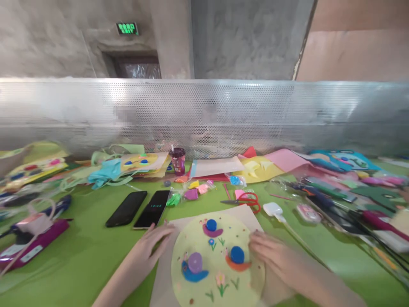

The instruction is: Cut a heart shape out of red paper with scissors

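Note:
A round pale-yellow picture lies on a sheet of white paper in front of me. Three clay snails decorate it: one with a blue shell and purple body, one with a purple shell and blue body, and one with a blue shell and orange body. Small clay flowers and grass sit among them. At the paper's upper left edge rests my left hand, fingers stretched out. My right hand lies along the right edge of the picture, fingers extended, fingertips partly blurred. Neither hand visibly holds anything.
Beyond the paper lie two black phones, red-handled scissors and several clay packets. A lidded cup stands near a perforated metal partition. A white charger with a cable is at right, a purple power strip at left.

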Available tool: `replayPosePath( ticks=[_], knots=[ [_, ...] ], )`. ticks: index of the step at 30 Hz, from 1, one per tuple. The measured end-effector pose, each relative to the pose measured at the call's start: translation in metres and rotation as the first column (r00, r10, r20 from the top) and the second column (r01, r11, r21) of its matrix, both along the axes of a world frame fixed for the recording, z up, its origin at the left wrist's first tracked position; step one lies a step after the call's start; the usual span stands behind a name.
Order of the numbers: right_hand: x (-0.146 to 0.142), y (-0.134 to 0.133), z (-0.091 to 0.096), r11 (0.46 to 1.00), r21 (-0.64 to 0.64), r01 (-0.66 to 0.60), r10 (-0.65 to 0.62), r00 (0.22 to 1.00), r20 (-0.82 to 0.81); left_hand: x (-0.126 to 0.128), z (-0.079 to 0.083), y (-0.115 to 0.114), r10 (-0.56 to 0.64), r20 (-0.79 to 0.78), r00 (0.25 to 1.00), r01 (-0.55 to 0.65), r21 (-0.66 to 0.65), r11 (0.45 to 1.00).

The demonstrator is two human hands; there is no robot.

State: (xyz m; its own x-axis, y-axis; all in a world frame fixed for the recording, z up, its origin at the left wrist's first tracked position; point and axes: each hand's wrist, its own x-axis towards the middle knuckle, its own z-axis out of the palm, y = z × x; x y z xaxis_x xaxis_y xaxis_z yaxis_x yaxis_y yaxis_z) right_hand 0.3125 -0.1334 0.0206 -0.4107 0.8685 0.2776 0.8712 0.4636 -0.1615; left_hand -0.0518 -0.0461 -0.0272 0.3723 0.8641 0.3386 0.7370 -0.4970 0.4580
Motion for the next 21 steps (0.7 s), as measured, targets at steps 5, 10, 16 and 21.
replayPosePath(
  ticks=[5, 10, 16, 21],
  knots=[
    [0.019, 0.024, -0.016, 0.976, -0.123, 0.178, -0.191, 0.976, -0.101, 0.004, 0.004, 0.0, -0.019, -0.015, 1.0, 0.018, -0.079, 0.997],
    [0.021, 0.015, -0.018, 0.941, -0.219, 0.259, -0.309, 0.92, -0.24, 0.004, 0.002, -0.001, 0.037, 0.033, 0.999, -0.032, -0.122, 0.992],
    [0.023, 0.018, -0.017, 0.948, -0.208, 0.239, -0.292, 0.915, -0.279, 0.004, 0.002, -0.001, 0.029, 0.026, 0.999, -0.025, -0.117, 0.993],
    [0.027, 0.02, -0.023, 0.949, -0.191, 0.249, -0.293, 0.922, -0.255, 0.004, 0.005, -0.002, 0.055, 0.045, 0.997, -0.047, -0.157, 0.986]
  ],
)
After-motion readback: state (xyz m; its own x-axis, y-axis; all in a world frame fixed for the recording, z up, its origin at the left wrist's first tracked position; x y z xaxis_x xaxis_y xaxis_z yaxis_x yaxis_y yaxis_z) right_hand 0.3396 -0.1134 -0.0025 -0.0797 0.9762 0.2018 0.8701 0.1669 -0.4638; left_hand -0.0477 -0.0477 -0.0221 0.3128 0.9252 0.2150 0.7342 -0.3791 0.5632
